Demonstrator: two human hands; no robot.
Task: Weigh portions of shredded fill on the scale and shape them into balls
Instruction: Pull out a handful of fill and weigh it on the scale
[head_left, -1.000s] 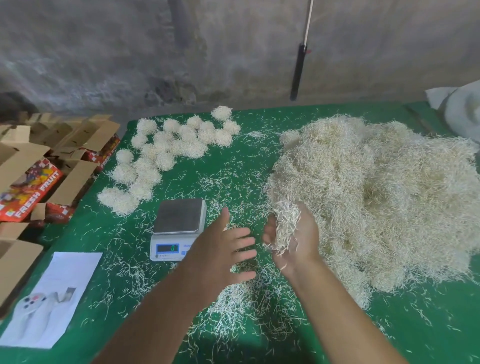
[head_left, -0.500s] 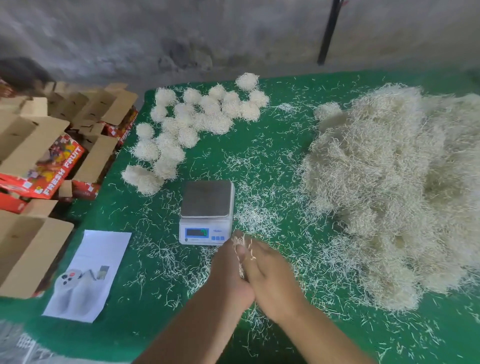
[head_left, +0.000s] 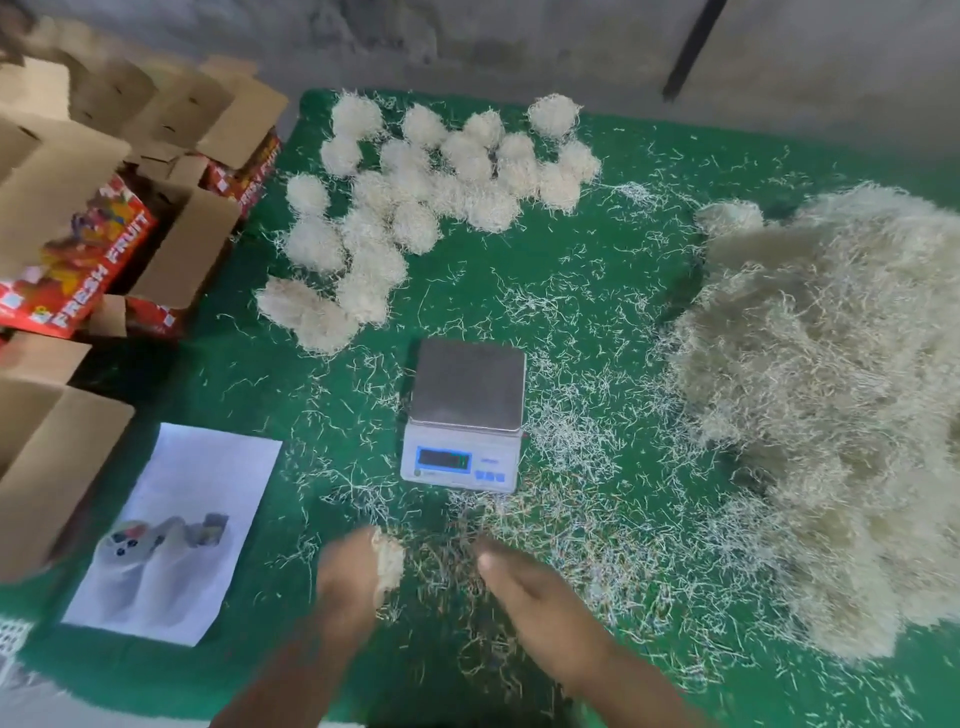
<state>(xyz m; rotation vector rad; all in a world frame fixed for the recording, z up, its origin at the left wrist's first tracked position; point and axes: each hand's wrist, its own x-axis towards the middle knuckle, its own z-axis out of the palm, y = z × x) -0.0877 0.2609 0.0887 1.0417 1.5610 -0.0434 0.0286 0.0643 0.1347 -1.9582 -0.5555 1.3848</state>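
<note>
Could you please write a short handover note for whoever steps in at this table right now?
Left hand holds a small clump of fill, in front of the scale. Right hand is beside it, blurred; it seems to hold nothing.
Scale pan is bare; display unreadable.
Done: a cluster of finished balls at the table's far left.
Left: weigh this clump, ball it, then work through the big loose pile at right.
</note>
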